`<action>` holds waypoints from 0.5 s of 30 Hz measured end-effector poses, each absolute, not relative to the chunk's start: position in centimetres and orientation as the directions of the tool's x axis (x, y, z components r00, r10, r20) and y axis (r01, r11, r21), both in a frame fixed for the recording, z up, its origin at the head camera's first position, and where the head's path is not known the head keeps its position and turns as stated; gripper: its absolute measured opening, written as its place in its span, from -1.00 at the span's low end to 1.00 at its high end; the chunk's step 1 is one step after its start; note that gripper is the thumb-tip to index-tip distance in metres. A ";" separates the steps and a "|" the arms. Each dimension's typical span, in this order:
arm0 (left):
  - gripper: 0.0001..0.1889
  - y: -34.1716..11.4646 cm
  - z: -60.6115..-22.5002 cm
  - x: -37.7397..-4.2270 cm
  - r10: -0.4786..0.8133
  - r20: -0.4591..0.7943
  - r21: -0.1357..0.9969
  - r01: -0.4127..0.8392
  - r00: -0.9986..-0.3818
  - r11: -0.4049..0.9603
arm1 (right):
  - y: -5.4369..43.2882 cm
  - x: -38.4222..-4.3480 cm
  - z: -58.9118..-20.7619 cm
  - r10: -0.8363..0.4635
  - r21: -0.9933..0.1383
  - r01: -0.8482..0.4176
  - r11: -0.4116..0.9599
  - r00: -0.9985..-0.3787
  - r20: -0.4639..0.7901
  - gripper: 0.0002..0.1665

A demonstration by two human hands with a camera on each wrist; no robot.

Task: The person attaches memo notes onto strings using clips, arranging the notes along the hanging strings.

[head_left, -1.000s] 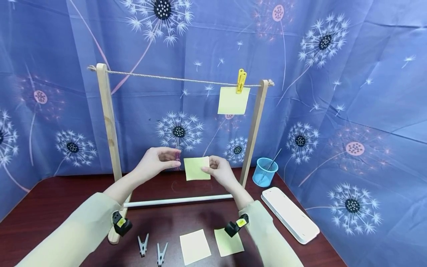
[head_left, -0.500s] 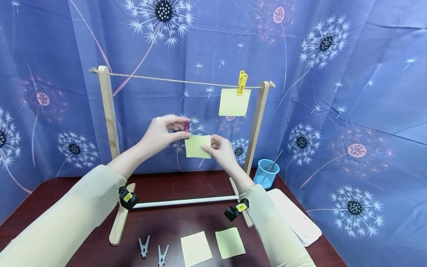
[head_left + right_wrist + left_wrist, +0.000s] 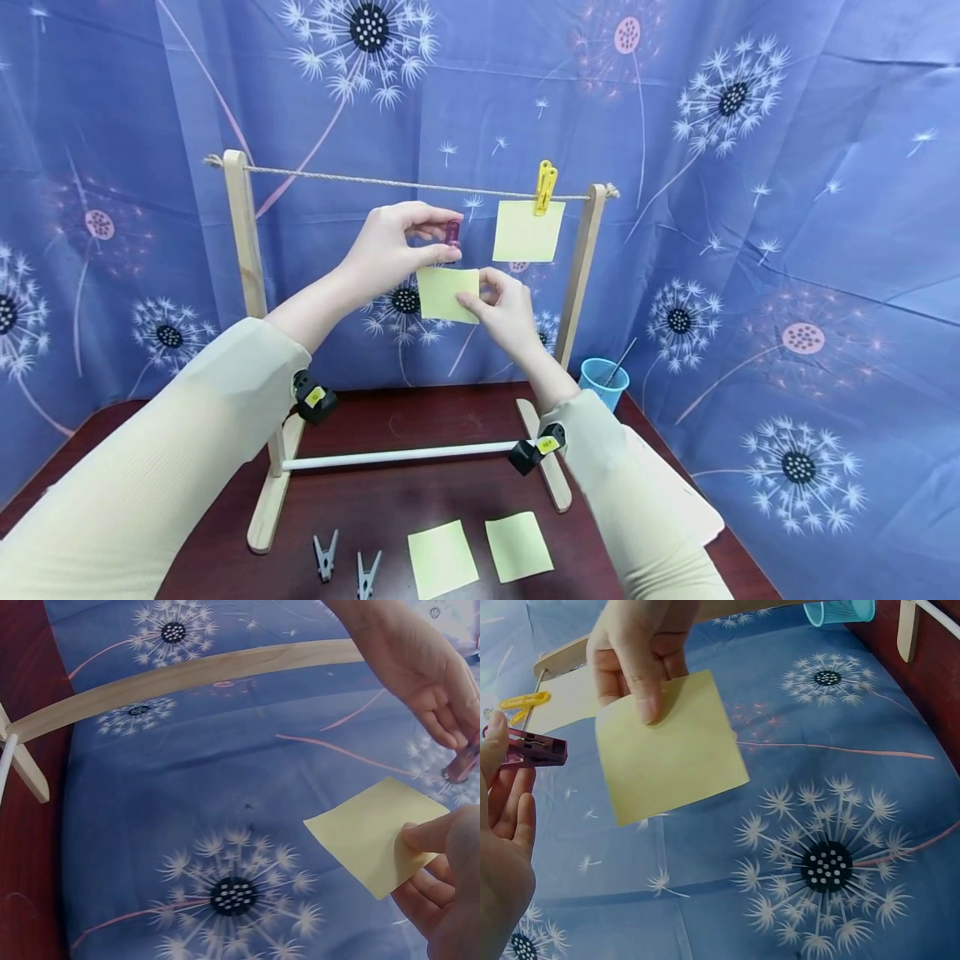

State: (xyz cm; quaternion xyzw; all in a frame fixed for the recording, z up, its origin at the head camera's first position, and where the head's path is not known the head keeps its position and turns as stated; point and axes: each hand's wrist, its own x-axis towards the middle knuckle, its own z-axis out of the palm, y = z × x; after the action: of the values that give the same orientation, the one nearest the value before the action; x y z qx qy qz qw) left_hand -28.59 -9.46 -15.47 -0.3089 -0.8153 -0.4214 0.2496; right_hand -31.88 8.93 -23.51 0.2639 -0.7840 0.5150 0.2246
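Observation:
My left hand (image 3: 401, 242) pinches a dark purple clothespin (image 3: 453, 233) between thumb and fingers, just below the rope (image 3: 375, 177). In the left wrist view the purple clothespin (image 3: 536, 750) points toward the paper side. My right hand (image 3: 510, 308) holds a yellow sticky note (image 3: 442, 293) by its right edge, thumb in front and fingers behind. The note is upright, a little below and left of the clothespin. Another yellow note (image 3: 517, 237) hangs from the rope's right end under a yellow clothespin (image 3: 545, 187).
A wooden frame, with a left post (image 3: 243, 233) and right post (image 3: 581, 267), carries the rope. On the table lie two grey clothespins (image 3: 325, 557) and two notes, one of them a yellow note (image 3: 519, 547). A blue cup (image 3: 603, 382) and white case (image 3: 686, 500) stand right.
Both hands have risen from near the table toward the rope, carrying the purple clothespin and the yellow sticky note. The left hand has also shifted right and now sits above the note.

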 end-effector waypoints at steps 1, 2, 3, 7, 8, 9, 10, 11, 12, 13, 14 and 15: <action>-0.53 -9.4 -15.2 -28.6 0.288 0.668 0.536 0.712 -0.686 0.455 | 8.9 -31.8 -23.2 -0.180 -0.682 -0.649 0.336 -0.755 0.630 -0.78; -0.53 -9.3 -15.0 -28.6 0.283 0.672 0.534 0.713 -0.684 0.454 | 9.0 -31.8 -22.8 -0.176 -0.678 -0.652 0.339 -0.752 0.635 -0.77; -0.53 -9.2 -14.7 -28.6 0.278 0.678 0.534 0.716 -0.680 0.449 | 9.0 -31.8 -22.5 -0.172 -0.673 -0.654 0.345 -0.749 0.640 -0.76; -0.54 -8.7 -13.5 -28.8 0.258 0.698 0.536 0.726 -0.668 0.430 | 9.0 -31.6 -21.0 -0.161 -0.673 -0.658 0.338 -0.745 0.648 -0.73; -0.54 -8.5 -13.1 -28.8 0.256 0.701 0.540 0.729 -0.666 0.421 | 9.0 -31.6 -20.7 -0.157 -0.675 -0.657 0.336 -0.745 0.648 -0.72; -0.54 -8.4 -12.8 -28.8 0.256 0.700 0.544 0.730 -0.667 0.414 | 9.1 -31.6 -20.4 -0.152 -0.676 -0.655 0.336 -0.746 0.648 -0.71; -0.55 -8.2 -12.5 -28.8 0.259 0.698 0.549 0.731 -0.668 0.406 | 9.1 -31.6 -20.1 -0.146 -0.679 -0.653 0.337 -0.748 0.647 -0.70; -0.55 -8.1 -12.1 -28.9 0.263 0.695 0.555 0.732 -0.669 0.395 | 9.2 -31.5 -19.8 -0.140 -0.679 -0.649 0.343 -0.750 0.646 -0.69; -0.55 -7.9 -11.8 -28.9 0.268 0.694 0.559 0.734 -0.669 0.385 | 9.2 -31.5 -19.5 -0.134 -0.681 -0.645 0.348 -0.753 0.644 -0.68; -0.56 -7.8 -11.4 -28.9 0.270 0.694 0.561 0.736 -0.668 0.379 | 9.3 -31.5 -19.3 -0.128 -0.681 -0.640 0.355 -0.755 0.643 -0.68; -0.56 -7.6 -11.1 -28.9 0.271 0.693 0.566 0.736 -0.669 0.371 | 9.3 -31.5 -19.1 -0.124 -0.681 -0.639 0.359 -0.755 0.643 -0.67; -0.56 -7.5 -10.8 -28.9 0.269 0.693 0.571 0.737 -0.669 0.362 | 9.3 -31.6 -18.9 -0.120 -0.678 -0.638 0.364 -0.755 0.645 -0.67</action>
State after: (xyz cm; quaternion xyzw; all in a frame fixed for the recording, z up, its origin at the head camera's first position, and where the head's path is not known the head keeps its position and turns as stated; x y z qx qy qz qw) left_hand -28.93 -7.50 -10.75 -0.3197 -0.7861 -0.4654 0.2514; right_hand -31.56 9.32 -18.89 0.2413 -0.7858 0.5096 0.2540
